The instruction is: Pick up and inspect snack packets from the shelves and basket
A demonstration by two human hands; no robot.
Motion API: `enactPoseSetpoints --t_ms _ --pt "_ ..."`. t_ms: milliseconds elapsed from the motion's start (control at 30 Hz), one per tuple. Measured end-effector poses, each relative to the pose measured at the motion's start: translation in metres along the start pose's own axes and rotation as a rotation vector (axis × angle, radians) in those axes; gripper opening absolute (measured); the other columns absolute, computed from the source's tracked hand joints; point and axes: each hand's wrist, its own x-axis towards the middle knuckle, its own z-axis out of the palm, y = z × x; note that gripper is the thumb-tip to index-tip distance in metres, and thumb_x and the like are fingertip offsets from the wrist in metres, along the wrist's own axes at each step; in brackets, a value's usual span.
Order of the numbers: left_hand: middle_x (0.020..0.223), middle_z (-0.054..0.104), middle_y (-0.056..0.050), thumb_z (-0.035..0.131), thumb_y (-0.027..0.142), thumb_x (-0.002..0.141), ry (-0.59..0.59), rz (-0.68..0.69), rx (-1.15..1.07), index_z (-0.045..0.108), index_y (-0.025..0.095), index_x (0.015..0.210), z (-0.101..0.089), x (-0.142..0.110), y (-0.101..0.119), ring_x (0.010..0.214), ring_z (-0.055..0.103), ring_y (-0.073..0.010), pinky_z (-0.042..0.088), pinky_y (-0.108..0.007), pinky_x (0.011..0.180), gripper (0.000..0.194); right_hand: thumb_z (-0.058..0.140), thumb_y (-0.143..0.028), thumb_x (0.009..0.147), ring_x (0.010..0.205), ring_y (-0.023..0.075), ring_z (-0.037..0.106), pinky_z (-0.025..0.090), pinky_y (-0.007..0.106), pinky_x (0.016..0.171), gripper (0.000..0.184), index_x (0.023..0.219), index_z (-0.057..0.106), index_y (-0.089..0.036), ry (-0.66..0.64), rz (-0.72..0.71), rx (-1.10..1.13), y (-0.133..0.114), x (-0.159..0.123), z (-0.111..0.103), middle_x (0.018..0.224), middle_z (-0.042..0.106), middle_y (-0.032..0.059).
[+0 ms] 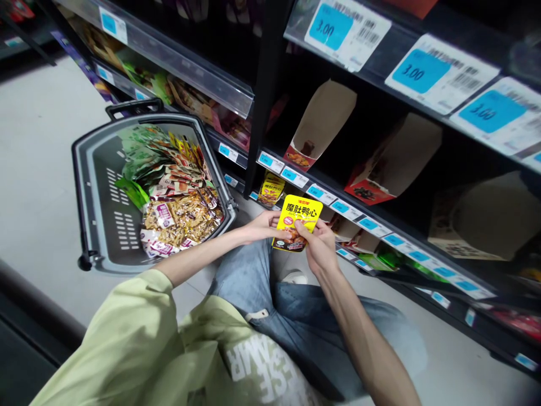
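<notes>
A small yellow snack packet (298, 217) with dark printed characters is held in front of the lower shelves. My left hand (264, 225) grips its left edge and my right hand (320, 245) pinches its right side, thumb on the front. Both hands are closed on it. To the left on the floor stands a grey shopping basket (95, 192) holding several snack packets (177, 197) in green, yellow and brown wrappers. My knees in blue jeans are below the hands.
Dark shelving (270, 84) with blue price tags (418, 70) runs along the right. Open cardboard display boxes (325, 121) sit on the middle shelf. More yellow packets (271, 189) lie on the low shelf. Pale floor stretches to the left.
</notes>
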Motion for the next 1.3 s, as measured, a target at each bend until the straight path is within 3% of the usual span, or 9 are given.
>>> enactPoseSetpoints --t_ms 300,467,733,867,1133,1300 --pt "0.102 0.073 -0.009 0.087 0.032 0.061 -0.010 -0.006 -0.025 0.066 0.012 0.109 0.000 0.001 0.001 0.088 0.068 -0.0172 0.050 -0.034 0.088 0.056 0.087 -0.034 0.059 0.091 0.0245 0.072 0.058 0.041 0.085 0.041 0.093 0.070 -0.020 0.003 0.050 0.029 0.001 0.004 -0.001 0.095 0.077 0.0048" --pt "0.094 0.072 -0.006 0.085 0.034 0.063 0.048 -0.020 -0.049 0.065 0.012 0.093 0.000 0.002 0.003 0.082 0.067 -0.0136 0.050 -0.028 0.081 0.042 0.081 -0.045 0.068 0.094 0.0228 0.071 0.058 0.037 0.084 0.037 0.093 0.069 -0.020 0.036 0.105 0.088 0.003 0.010 -0.005 0.099 0.075 0.0059" --pt "0.088 0.072 -0.003 0.086 0.035 0.061 0.125 -0.039 -0.042 0.066 0.012 0.091 0.001 0.002 0.005 0.080 0.066 -0.0137 0.048 -0.028 0.081 0.043 0.087 -0.034 0.060 0.089 0.0198 0.070 0.057 0.034 0.080 0.038 0.092 0.071 -0.020 0.096 0.042 0.085 0.002 0.008 -0.005 0.100 0.075 0.0042" --pt "0.089 0.073 -0.004 0.087 0.036 0.059 0.100 -0.037 -0.055 0.066 0.012 0.093 0.000 0.002 0.003 0.081 0.066 -0.0145 0.048 -0.029 0.082 0.046 0.089 -0.032 0.055 0.085 0.0192 0.070 0.057 0.033 0.077 0.044 0.093 0.071 -0.020 0.155 -0.024 0.053 0.000 0.006 -0.005 0.099 0.076 0.0046" --pt "0.092 0.073 -0.005 0.087 0.037 0.058 0.059 -0.043 -0.062 0.066 0.012 0.098 0.000 0.001 0.004 0.083 0.068 -0.0168 0.049 -0.032 0.084 0.052 0.089 -0.033 0.054 0.078 0.0181 0.069 0.055 0.028 0.063 0.045 0.094 0.072 -0.020 0.137 -0.085 -0.007 -0.003 0.001 -0.001 0.095 0.076 0.0059" --pt "0.092 0.074 -0.005 0.087 0.036 0.058 0.063 -0.038 -0.048 0.066 0.012 0.097 0.000 0.001 0.005 0.084 0.068 -0.0169 0.049 -0.032 0.085 0.051 0.088 -0.035 0.056 0.077 0.0185 0.069 0.055 0.030 0.066 0.046 0.096 0.072 -0.020 0.136 -0.092 -0.036 -0.002 0.002 -0.001 0.092 0.076 0.0060"
